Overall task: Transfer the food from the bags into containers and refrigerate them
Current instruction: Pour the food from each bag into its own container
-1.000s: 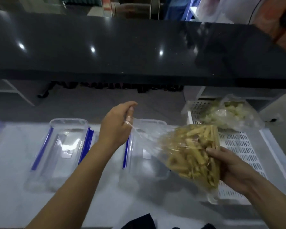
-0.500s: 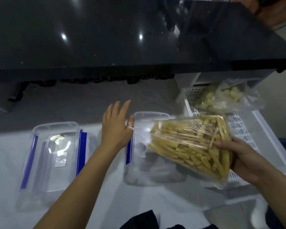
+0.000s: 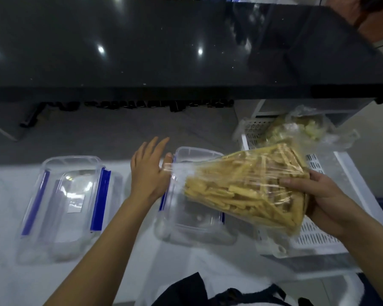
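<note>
A white work surface (image 3: 142, 257) fills the lower half of the frame, with a glossy black countertop (image 3: 164, 45) across the top. At centre we see an open clear plastic container (image 3: 192, 226) with blue side clips; a second clear container (image 3: 64, 206) lies at lower left. Our right hand (image 3: 325, 202) grips the closed end of a clear bag of yellow food sticks (image 3: 245, 191), fingers wrapped around it, holding it tilted above the centre container. Our left hand (image 3: 149, 173) has its fingers spread, while the thumb pinches the bag's mouth film against the hand. At upper right, another bag of pale food (image 3: 303, 129) rests in a white perforated basket (image 3: 314, 237).
</note>
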Tool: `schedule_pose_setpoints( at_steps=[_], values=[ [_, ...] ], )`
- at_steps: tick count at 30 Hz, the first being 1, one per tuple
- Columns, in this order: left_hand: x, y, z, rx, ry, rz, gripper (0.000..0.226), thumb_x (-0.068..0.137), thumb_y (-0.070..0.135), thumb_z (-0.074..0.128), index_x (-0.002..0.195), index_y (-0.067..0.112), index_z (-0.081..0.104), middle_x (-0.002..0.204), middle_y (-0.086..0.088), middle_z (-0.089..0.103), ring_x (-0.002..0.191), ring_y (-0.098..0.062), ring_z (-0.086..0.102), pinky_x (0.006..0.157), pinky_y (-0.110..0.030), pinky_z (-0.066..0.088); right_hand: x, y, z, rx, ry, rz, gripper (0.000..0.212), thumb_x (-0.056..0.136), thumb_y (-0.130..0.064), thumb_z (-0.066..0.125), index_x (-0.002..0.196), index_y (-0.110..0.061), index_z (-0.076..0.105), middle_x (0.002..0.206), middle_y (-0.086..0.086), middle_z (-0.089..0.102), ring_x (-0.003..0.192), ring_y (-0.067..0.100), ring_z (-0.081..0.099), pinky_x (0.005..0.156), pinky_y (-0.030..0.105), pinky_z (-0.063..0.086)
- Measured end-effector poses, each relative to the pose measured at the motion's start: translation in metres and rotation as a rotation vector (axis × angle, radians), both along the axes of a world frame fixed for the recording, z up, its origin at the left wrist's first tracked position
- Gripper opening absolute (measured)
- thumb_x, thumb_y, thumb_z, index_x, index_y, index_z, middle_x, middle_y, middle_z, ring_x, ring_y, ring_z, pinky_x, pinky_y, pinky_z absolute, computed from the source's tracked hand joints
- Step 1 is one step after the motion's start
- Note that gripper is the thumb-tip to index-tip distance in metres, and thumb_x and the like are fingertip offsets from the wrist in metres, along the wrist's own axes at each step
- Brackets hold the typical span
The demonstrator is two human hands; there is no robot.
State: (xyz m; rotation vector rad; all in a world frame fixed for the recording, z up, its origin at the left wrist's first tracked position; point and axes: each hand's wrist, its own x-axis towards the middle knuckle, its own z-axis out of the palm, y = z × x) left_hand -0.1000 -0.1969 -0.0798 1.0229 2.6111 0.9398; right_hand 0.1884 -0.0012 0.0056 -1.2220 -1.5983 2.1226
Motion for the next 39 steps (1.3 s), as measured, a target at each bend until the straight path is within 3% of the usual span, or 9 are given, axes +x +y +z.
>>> schedule_pose_setpoints(
  at_steps=[3,9,14,17,23,29,32,34,39],
  values=[
    [0.0,0.005,0.001,-0.014,-0.008,0.002,0.057,0.097,0.047,0.027,0.149,0.032,0.041,0.16,0.0,0.035,0.15,-0.026,0.021,0.121,-0.047,0.014,0.001,0.004,0.001,-0.023,-0.012,0.03,0.092,0.036,-0.029,0.099,0.118,-0.002,0.066,0.109,0.022,0.072,0.087,0.038,0.069,0.064,0.041,0.061],
    [0.003,0.021,0.001,-0.078,-0.009,-0.06,0.065,0.094,0.056,0.014,0.148,0.036,0.042,0.16,0.001,0.035,0.15,-0.028,0.022,0.121,-0.048,0.014,0.007,0.01,0.006,-0.027,0.011,0.022,0.106,0.021,-0.038,0.101,0.114,-0.003,0.067,0.104,0.018,0.074,0.086,0.033,0.073,0.065,0.04,0.062],
    [0.005,0.038,-0.002,-0.16,-0.018,-0.147,0.06,0.097,0.053,0.012,0.15,0.042,0.035,0.164,0.003,0.026,0.151,-0.027,0.015,0.12,-0.047,0.009,0.016,0.01,0.01,-0.026,0.052,0.038,0.095,0.021,-0.038,0.101,0.105,-0.005,0.07,0.095,0.016,0.074,0.075,0.031,0.073,0.053,0.039,0.061],
    [0.007,0.042,-0.005,-0.202,-0.058,-0.169,0.062,0.095,0.054,0.009,0.15,0.042,0.036,0.164,0.003,0.026,0.151,-0.028,0.015,0.12,-0.048,0.009,0.02,0.006,0.01,-0.011,0.036,0.029,0.103,0.019,-0.04,0.101,0.109,-0.004,0.067,0.095,0.015,0.074,0.074,0.03,0.073,0.05,0.037,0.059],
    [0.014,0.031,-0.009,-0.125,-0.002,-0.114,0.06,0.095,0.052,0.014,0.132,0.032,0.056,0.147,0.005,0.05,0.14,-0.028,0.035,0.113,-0.046,0.02,0.021,0.006,0.009,0.009,0.036,0.044,0.081,0.031,-0.031,0.1,0.102,-0.007,0.069,0.096,0.02,0.073,0.071,0.029,0.073,0.047,0.034,0.057],
    [0.018,0.001,-0.017,-0.128,0.031,0.027,0.061,0.096,0.054,0.014,0.12,0.029,0.063,0.145,0.002,0.052,0.14,-0.026,0.038,0.114,-0.056,0.024,0.012,0.003,0.005,0.047,0.01,0.069,0.093,0.027,-0.041,0.101,0.105,-0.004,0.068,0.094,0.016,0.074,0.076,0.033,0.074,0.049,0.035,0.058],
    [0.018,-0.007,-0.02,-0.109,0.038,0.074,0.06,0.096,0.056,0.012,0.123,0.031,0.061,0.147,0.004,0.05,0.14,-0.027,0.037,0.113,-0.058,0.024,0.005,0.0,0.012,0.038,0.016,0.11,0.064,0.054,-0.022,0.091,0.109,0.0,0.066,0.095,0.019,0.073,0.074,0.028,0.073,0.048,0.032,0.057],
    [0.02,-0.007,-0.019,-0.092,0.044,0.046,0.056,0.098,0.054,0.014,0.128,0.034,0.056,0.148,0.005,0.048,0.14,-0.026,0.036,0.113,-0.058,0.025,0.002,0.002,0.02,0.046,0.042,0.121,0.051,0.058,-0.015,0.08,0.105,-0.002,0.066,0.094,0.019,0.074,0.073,0.026,0.073,0.051,0.031,0.059],
    [0.027,-0.011,-0.015,-0.106,0.026,0.052,0.051,0.099,0.049,0.02,0.14,0.036,0.048,0.156,0.004,0.039,0.146,-0.027,0.027,0.119,-0.055,0.016,0.0,0.008,0.027,0.139,0.008,0.177,0.066,0.043,-0.033,0.097,0.098,-0.007,0.072,0.099,0.021,0.074,0.077,0.031,0.074,0.053,0.033,0.06]
  ],
)
